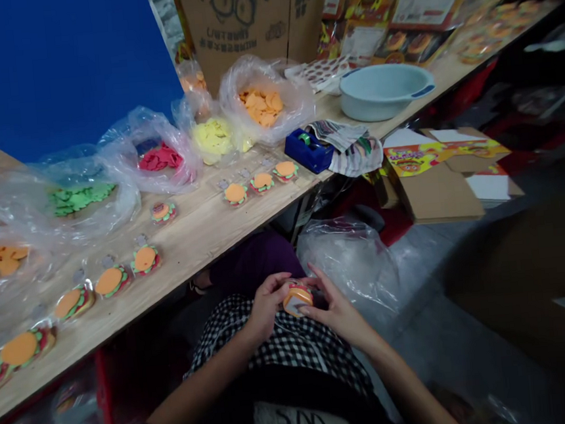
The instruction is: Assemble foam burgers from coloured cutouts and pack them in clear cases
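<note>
Over my lap, both hands hold a small foam burger stack [297,298] with an orange top. My left hand [266,306] grips it from the left with curled fingers. My right hand [331,307] pinches it from the right. On the wooden table [191,243] lie several finished foam burgers in clear wrappers: a row at the left [110,280], one alone [164,212], and three near the middle [261,181]. Open plastic bags behind them hold foam pieces: green [78,197], red [160,158], yellow [213,137] and orange [262,105].
A pale blue basin [383,89] and a blue tape dispenser [307,149] sit on the table's right part, beside printed sheets [351,146]. Cardboard boxes [240,18] stand behind. Flat cartons [447,171] and an empty plastic bag [350,259] lie to my right.
</note>
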Demonstrator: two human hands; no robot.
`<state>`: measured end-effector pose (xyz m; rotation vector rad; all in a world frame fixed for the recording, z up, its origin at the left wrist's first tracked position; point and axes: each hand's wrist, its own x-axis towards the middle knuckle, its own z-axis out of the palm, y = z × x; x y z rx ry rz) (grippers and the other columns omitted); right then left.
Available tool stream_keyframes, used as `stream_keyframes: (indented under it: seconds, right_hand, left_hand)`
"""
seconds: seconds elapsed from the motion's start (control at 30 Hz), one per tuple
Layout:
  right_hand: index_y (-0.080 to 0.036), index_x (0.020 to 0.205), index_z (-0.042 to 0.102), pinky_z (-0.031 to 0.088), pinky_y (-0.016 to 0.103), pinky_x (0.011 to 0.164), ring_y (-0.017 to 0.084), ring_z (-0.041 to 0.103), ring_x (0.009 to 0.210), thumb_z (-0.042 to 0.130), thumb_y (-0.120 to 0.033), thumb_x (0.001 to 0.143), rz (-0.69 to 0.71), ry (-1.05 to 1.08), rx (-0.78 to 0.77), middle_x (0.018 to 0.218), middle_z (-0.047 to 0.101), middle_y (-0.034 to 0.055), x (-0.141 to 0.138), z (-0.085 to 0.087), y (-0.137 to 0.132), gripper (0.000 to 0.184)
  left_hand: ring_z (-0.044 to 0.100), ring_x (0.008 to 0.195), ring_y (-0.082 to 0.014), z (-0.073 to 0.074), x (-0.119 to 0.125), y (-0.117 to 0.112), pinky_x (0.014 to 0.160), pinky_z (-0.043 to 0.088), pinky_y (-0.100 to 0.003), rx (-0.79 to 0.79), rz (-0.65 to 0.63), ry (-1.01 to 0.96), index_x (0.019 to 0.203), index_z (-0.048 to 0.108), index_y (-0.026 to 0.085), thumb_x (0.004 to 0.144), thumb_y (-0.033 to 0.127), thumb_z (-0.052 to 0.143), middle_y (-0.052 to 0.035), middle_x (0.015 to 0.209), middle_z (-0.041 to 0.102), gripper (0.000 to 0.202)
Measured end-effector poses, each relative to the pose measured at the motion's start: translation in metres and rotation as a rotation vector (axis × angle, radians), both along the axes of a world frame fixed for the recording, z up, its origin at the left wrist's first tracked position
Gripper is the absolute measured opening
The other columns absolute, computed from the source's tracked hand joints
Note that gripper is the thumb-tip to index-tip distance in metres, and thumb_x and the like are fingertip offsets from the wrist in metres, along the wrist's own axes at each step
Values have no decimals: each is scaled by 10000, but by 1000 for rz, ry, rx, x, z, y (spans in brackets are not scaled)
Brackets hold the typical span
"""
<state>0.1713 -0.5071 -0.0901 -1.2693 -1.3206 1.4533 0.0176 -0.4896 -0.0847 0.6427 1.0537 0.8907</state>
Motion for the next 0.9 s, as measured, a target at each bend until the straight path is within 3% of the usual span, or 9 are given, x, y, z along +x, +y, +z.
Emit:
stream_keyframes:
  seconds: [0.1, 0.2, 0.3, 0.37, 0.5, 0.6, 0.7, 0.8, 0.9]
  right_hand:
    - [-248, 1263, 328, 410, 377, 876, 199, 519, 999, 618, -274, 694, -79, -35, 84, 1100, 521, 55, -6, 7, 7, 640]
    - [-267, 1120, 481, 394, 423, 897, 228, 489, 1044, 579, -214, 726, -120, -203, 376, 1102, 530, 57, -18, 16, 23, 409]
    - [-351, 1164, 456, 348, 462, 941, 228, 436, 1119, 518, -135, 757, -16, -334, 740, 1160, 521, 28, -29, 32, 43, 464]
    - [-372, 1249, 357, 327, 461, 965, 221, 388, 1172, 507, -138, 772, 138, -367, 835, 1227, 484, 19, -34, 45, 53, 552]
    - [-252, 1335, 225, 324, 417, 973, 248, 314, 1224, 604, -327, 721, 298, -327, 735, 1362, 311, 89, -32, 61, 85, 726]
    - [-219, 1123, 494, 349, 396, 918, 219, 452, 1080, 442, -359, 816, -62, -352, 644, 1159, 503, 97, -11, 58, 142, 342]
    - [-156, 915, 581, 376, 372, 831, 209, 509, 882, 423, -397, 786, -522, -453, 502, 907, 577, 95, 24, 54, 222, 316]
    - [-159, 799, 620, 359, 366, 796, 228, 497, 860, 514, -397, 684, -611, -531, 387, 826, 595, 87, 55, 59, 290, 285]
    - [-183, 614, 629, 369, 330, 678, 218, 525, 695, 613, -342, 575, -576, -540, 267, 599, 587, 45, 71, 64, 327, 165]
  left_hand:
    - [554, 818, -165, 17, -2, 9, 727, 428, -270, 27, 68, -98, 958, 571, 126, 699, 262, 601, -82, 938, 580, 293]
    - [535, 893, -166, 42, -7, 22, 750, 438, -287, 28, 135, -217, 1033, 533, 189, 712, 296, 592, -61, 1029, 543, 343]
    - [565, 813, -167, 63, -17, 38, 661, 473, -337, -149, 72, -331, 1088, 460, 263, 751, 388, 535, -41, 1039, 537, 367]
    - [586, 752, -166, 72, -28, 49, 646, 481, -354, -234, 43, -364, 1080, 449, 253, 746, 351, 558, -40, 988, 563, 365]
    - [605, 845, -220, 80, -57, 74, 756, 472, -402, -187, 143, -343, 1123, 434, 205, 696, 145, 609, -81, 1026, 581, 466]
    - [594, 916, -237, 82, -82, 88, 815, 456, -401, -147, 238, -321, 1190, 385, 193, 702, 86, 574, -105, 1071, 572, 534]
    - [584, 950, -249, 82, -103, 99, 840, 449, -396, -137, 261, -316, 1233, 346, 192, 718, 92, 554, -110, 1093, 564, 564]
    - [588, 944, -245, 80, -119, 107, 839, 455, -403, -159, 271, -285, 1228, 356, 205, 703, 80, 575, -95, 1110, 560, 582]
    - [595, 926, -244, 77, -129, 113, 816, 468, -428, -193, 279, -268, 1195, 391, 223, 684, 69, 600, -77, 1093, 573, 573]
